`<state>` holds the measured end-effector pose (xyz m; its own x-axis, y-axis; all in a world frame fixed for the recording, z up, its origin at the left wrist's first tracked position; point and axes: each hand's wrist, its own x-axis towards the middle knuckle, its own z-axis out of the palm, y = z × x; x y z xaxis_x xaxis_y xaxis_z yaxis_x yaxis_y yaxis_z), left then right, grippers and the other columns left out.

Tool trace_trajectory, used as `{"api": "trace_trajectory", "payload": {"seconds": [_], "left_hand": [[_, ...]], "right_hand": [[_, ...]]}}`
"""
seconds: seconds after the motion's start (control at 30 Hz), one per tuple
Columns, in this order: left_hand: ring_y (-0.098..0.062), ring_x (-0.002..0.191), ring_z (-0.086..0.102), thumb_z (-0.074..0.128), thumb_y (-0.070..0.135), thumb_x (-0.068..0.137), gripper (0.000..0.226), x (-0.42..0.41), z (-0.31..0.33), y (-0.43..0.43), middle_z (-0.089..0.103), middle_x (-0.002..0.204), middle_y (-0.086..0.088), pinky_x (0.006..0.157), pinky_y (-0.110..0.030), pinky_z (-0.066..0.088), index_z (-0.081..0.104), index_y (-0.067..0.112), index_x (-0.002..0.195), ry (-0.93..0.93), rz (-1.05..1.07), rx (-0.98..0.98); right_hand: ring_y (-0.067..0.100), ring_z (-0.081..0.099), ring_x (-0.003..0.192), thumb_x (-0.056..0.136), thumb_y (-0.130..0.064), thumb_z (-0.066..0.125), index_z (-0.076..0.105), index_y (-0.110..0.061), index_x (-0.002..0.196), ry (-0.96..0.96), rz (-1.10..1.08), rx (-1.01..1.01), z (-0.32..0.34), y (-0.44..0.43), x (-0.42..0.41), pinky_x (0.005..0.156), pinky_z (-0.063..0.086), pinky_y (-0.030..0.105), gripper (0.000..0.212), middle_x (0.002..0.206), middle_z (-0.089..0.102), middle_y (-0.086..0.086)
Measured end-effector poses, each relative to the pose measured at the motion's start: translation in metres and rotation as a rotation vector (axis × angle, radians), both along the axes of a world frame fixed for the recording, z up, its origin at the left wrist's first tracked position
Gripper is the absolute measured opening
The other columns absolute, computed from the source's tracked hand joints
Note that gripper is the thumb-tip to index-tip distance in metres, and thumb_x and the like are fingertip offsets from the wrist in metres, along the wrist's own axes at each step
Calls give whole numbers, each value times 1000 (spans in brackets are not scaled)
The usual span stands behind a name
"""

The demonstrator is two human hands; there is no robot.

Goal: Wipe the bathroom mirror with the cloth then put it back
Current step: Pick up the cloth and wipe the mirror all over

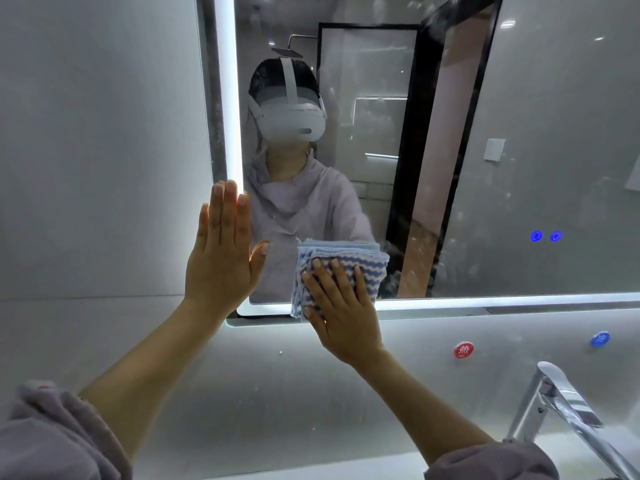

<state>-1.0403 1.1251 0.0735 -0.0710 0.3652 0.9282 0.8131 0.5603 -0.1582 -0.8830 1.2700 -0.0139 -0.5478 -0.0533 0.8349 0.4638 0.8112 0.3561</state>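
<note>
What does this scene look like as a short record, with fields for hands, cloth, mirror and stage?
left hand: flat, fingers straight, on the lit left edge of the mirror
right hand: presses the cloth against the glass
cloth: folded, blue-and-white striped, at the mirror's lower left corner
mirror: lit border, spots on the right part
stage: wiping, cloth not yet put back

Open glass rightward, left corner blocked.
The large light-edged wall mirror [519,133] is free above and right of the folded blue-and-white striped cloth [349,256]. The left hand [221,251] lies flat on the lower-left corner just beside it, and a chrome angular tap [561,400] juts up low on the right.
</note>
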Motion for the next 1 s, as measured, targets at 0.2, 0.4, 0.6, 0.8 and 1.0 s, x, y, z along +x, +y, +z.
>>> {"api": "trace_trajectory", "payload": {"seconds": [0.2, 0.4, 0.6, 0.8, 1.0], "left_hand": [[-30, 147, 1, 26, 48, 98, 72, 3, 2, 0, 8, 158, -18, 121, -39, 4, 10, 1, 149, -20, -6, 5], [-30, 147, -1, 29, 46, 98, 71, 4, 1, -1, 11, 158, -20, 121, -39, 2, 11, 0, 149, -2, 3, 11], [-33, 147, 6, 28, 45, 99, 70, 4, 2, -1, 7, 158, -18, 122, -40, 4, 9, 1, 150, 1, 5, -7], [-33, 147, 7, 25, 46, 99, 70, 6, 2, -2, 9, 158, -19, 122, -39, 2, 9, 1, 150, 3, 4, -4], [-33, 147, 6, 24, 47, 99, 70, 5, 2, -2, 10, 158, -20, 122, -40, 3, 9, 1, 150, 6, 12, -9]], "right_hand": [[20, 8, 149, 101, -41, 29, 12, -20, 153, -3, 12, -26, 6, -2, 1, 121, 4, 45, 59, 160, 11, 0], [21, 11, 147, 101, -44, 24, 18, -20, 151, -79, 29, 12, 57, -4, -1, 120, 2, 45, 56, 158, 18, 3], [25, 18, 146, 100, -45, 27, 27, -16, 150, 41, 6, 10, 138, -7, -9, 119, 3, 47, 58, 158, 25, 6], [26, 12, 148, 101, -45, 26, 18, -16, 152, 92, 13, -75, 121, -6, -11, 120, 3, 48, 59, 159, 18, 7], [25, 8, 149, 102, -45, 25, 5, -19, 154, -14, -13, -82, 26, 7, 7, 120, 3, 49, 61, 161, 8, 4]]}}
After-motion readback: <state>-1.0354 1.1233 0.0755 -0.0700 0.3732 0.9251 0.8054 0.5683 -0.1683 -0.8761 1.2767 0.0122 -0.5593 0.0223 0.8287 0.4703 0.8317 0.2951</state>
